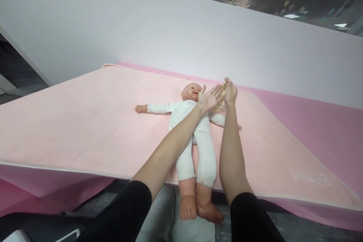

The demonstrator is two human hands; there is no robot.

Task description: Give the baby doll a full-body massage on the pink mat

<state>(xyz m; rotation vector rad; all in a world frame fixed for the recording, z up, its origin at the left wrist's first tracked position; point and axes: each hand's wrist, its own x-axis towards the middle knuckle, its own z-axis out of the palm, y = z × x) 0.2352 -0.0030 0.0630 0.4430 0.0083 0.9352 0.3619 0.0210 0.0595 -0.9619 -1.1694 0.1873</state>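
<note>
A baby doll (pixel 184 115) with a white cloth body lies on its back, its arms spread and its bare feet hanging over the front edge. Above its chest, beside its head, my left hand (pixel 210 97) is open, palm up and fingers stretched out. My right hand (pixel 231 92) is closed around the top of a pale yellow bottle (pixel 217 106), close to the left fingertips. Print shows on the lower part of the bottle. My hands hide the rest of it. I cannot make out anything lying on the left palm.
Under the doll a light pink towel (pixel 85 121) covers much of a table with a darker pink cloth (pixel 320 128). A white partition (pixel 170 34) rises along the back, with glass above it. Below the front edge is a grey, cushion-like surface (pixel 195 230).
</note>
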